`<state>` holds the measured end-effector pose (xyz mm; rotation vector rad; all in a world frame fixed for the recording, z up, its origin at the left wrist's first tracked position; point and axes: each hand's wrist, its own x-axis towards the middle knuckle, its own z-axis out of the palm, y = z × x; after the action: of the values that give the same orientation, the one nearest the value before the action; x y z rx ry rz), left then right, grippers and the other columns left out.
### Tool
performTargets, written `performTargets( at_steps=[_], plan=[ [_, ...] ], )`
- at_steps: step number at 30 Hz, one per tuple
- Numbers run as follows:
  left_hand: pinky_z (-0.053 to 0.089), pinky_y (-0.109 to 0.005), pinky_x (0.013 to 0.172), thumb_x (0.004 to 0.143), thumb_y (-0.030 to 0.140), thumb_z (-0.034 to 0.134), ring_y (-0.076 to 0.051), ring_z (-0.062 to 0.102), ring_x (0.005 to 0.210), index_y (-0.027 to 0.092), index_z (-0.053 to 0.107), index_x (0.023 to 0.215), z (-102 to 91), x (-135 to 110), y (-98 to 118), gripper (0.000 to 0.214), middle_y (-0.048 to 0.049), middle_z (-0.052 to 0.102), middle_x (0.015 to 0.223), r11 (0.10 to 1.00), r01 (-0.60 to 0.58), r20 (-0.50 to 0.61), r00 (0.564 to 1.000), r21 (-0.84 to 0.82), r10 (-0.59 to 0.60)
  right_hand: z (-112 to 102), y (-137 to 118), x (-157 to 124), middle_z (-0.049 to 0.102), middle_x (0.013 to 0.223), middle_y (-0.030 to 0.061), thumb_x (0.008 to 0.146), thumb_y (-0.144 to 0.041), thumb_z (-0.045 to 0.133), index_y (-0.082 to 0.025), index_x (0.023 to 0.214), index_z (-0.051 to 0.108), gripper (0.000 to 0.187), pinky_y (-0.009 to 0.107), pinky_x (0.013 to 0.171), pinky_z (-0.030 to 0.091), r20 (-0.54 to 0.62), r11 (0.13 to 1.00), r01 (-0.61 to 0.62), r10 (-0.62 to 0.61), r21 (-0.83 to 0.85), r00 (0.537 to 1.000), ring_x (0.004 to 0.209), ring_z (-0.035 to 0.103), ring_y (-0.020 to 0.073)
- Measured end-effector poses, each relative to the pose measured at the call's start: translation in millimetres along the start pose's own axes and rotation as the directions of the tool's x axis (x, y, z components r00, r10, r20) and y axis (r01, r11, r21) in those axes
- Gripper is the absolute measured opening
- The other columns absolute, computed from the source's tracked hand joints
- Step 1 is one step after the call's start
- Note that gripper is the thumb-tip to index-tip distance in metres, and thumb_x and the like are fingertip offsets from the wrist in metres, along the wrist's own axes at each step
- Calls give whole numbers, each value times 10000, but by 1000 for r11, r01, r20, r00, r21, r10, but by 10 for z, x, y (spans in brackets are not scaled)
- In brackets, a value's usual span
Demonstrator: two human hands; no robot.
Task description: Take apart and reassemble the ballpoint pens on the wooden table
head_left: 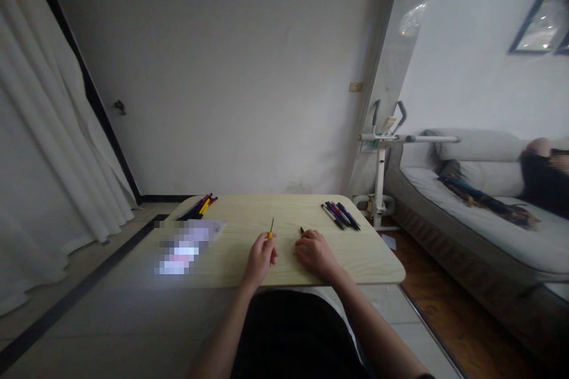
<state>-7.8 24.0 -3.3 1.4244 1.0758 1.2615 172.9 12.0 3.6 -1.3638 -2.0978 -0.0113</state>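
My left hand (261,254) is closed just above the table, its fingers wrapped round a slim stick (269,235) with a yellow body. A thin dark shaft points up and away from it; whether it is a pen with its refill showing or a small screwdriver, I cannot tell. To the right, my right hand (315,250) rests low over the tabletop with its fingers curled round a black pen (302,230). Only the pen's dark end shows beyond the fingers.
Several pens (340,216) lie side by side at the table's (373,260) right. At the left are yellow and dark pens (202,207) and a blurred-out bright object (182,251). Beyond the table stand exercise equipment (380,177) and a sofa (444,213) with a person (540,174).
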Motion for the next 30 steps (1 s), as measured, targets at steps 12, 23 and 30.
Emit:
performTargets(
  at_steps=[12,23,30],
  plan=[
    [321,-170,385,747,442,446,-74,440,412,158,509,885,-1,-4,9,322,40,478,533,1000,-8,12,1000,-5,8,-113,-106,256,641,724,115,652,-157,525,-142,688,646,127,264,589,389,386,968,35,66,-250,920,668,585,201],
    [318,-178,387,771,453,404,-82,422,428,166,518,902,2,-17,-37,335,38,463,546,999,-32,11,999,20,31,-15,-65,301,542,583,-17,634,-178,481,-147,640,566,90,180,485,333,319,851,-152,-19,502,948,520,450,76],
    [268,-183,374,761,474,407,-78,394,395,164,547,753,2,-83,69,341,39,454,502,992,-56,61,997,116,49,288,-122,243,371,450,-73,664,-248,479,-171,630,454,88,161,370,213,268,157,-329,317,931,910,366,278,39]
  ],
)
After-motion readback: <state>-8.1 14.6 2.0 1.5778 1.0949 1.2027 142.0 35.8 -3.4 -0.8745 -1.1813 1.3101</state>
